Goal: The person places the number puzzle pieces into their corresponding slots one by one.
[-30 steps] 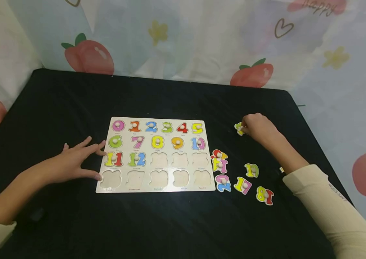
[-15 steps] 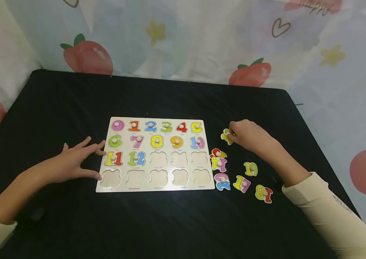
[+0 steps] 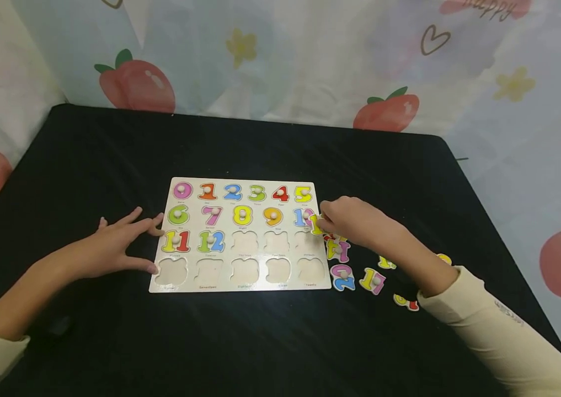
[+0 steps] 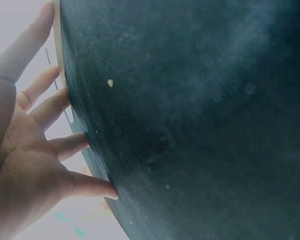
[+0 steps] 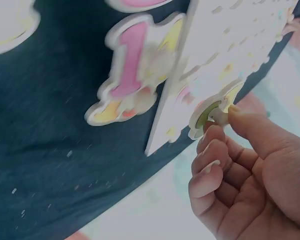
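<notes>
A black table (image 3: 270, 342) carries a wooden number board (image 3: 240, 234), its upper rows filled and its lower slots bare. From the head camera the right hand (image 3: 354, 220) hides most of a yellow number piece (image 3: 316, 225) at the board's right edge, beside the 10. The right wrist view shows what that angle conceals: thumb and curled fingers (image 5: 212, 150) pinch the piece's small peg, the piece (image 5: 210, 112) tilted against the board's edge (image 5: 162, 125). The left hand (image 3: 111, 248) lies flat with fingers spread, fingertips (image 4: 85, 142) touching the board's left edge. Loose number pieces (image 3: 342, 277) lie on the table just right of the board.
</notes>
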`<control>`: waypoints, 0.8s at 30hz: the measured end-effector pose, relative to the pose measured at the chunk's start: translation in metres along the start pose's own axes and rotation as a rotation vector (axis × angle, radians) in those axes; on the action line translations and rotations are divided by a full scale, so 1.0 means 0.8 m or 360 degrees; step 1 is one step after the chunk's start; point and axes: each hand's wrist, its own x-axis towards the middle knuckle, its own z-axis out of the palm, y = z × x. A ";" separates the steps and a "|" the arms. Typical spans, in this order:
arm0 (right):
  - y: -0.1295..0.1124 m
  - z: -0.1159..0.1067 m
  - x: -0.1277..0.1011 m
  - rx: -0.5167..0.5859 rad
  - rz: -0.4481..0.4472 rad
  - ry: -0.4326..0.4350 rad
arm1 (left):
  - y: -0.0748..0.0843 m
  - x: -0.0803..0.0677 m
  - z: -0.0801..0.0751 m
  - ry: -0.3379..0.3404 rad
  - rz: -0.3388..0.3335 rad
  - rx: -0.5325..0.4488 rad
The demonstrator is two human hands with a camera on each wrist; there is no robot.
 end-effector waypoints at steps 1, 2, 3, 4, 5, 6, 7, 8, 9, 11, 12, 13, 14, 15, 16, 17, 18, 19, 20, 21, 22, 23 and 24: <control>-0.004 0.001 0.002 0.0004 -0.0009 -0.0020 | 0.000 0.000 0.000 -0.0002 -0.0003 0.0000; -0.008 0.002 0.004 0.0007 -0.0020 -0.0043 | 0.000 0.000 0.000 -0.0002 -0.0004 -0.0004; -0.011 0.003 0.007 0.0013 -0.0029 -0.0062 | 0.000 0.001 0.000 -0.0001 -0.0008 -0.0002; -0.015 0.004 0.009 0.0020 -0.0042 -0.0078 | 0.000 0.001 0.000 -0.0002 -0.0013 -0.0001; -0.020 0.005 0.011 0.0019 -0.0050 -0.0101 | 0.000 0.001 0.000 -0.0002 -0.0018 0.0000; -0.024 0.006 0.013 0.0016 -0.0072 -0.0116 | 0.000 0.001 0.000 -0.0004 -0.0019 -0.0001; -0.029 0.007 0.015 0.0008 -0.0104 -0.0128 | 0.000 0.001 0.000 -0.0004 -0.0023 -0.0001; -0.034 0.009 0.017 0.0002 -0.0128 -0.0148 | 0.000 0.000 0.000 -0.0003 -0.0024 -0.0004; -0.040 0.010 0.019 -0.0011 -0.0155 -0.0158 | 0.000 0.000 0.000 -0.0005 -0.0026 -0.0005; -0.053 0.013 0.023 -0.0042 -0.0206 -0.0176 | 0.000 0.000 0.000 -0.0004 -0.0026 -0.0008; -0.060 0.014 0.026 -0.0044 -0.0232 -0.0178 | 0.000 0.000 0.000 -0.0001 -0.0026 -0.0005; -0.068 0.016 0.029 -0.0046 -0.0251 -0.0179 | 0.000 0.000 0.001 0.0003 -0.0027 -0.0006; -0.075 0.017 0.033 -0.0053 -0.0266 -0.0172 | 0.000 -0.001 0.001 0.0009 -0.0025 -0.0004; -0.082 0.019 0.037 -0.0060 -0.0283 -0.0158 | 0.000 -0.001 0.001 0.0013 -0.0021 -0.0003; -0.090 0.020 0.041 -0.0060 -0.0289 -0.0157 | 0.000 -0.001 0.001 0.0017 -0.0020 -0.0002; -0.097 0.022 0.046 -0.0063 -0.0285 -0.0161 | 0.000 -0.001 0.001 0.0020 -0.0018 -0.0001; -0.104 0.024 0.051 -0.0080 -0.0292 -0.0161 | 0.000 -0.001 0.001 0.0023 -0.0016 -0.0004; -0.110 0.027 0.056 -0.0097 -0.0292 -0.0162 | 0.000 -0.002 0.001 0.0026 -0.0010 -0.0007; -0.115 0.029 0.062 -0.0111 -0.0297 -0.0160 | 0.000 -0.002 0.002 0.0026 -0.0008 -0.0006; -0.119 0.032 0.067 -0.0119 -0.0303 -0.0159 | 0.000 -0.001 0.002 0.0027 -0.0005 -0.0005; -0.122 0.034 0.071 -0.0136 -0.0316 -0.0156 | 0.000 -0.001 0.002 0.0029 -0.0004 -0.0003; -0.125 0.035 0.075 -0.0154 -0.0338 -0.0154 | 0.000 -0.001 0.002 0.0030 -0.0002 0.0000; -0.127 0.037 0.078 -0.0169 -0.0365 -0.0145 | 0.000 -0.001 0.001 0.0032 -0.0002 0.0002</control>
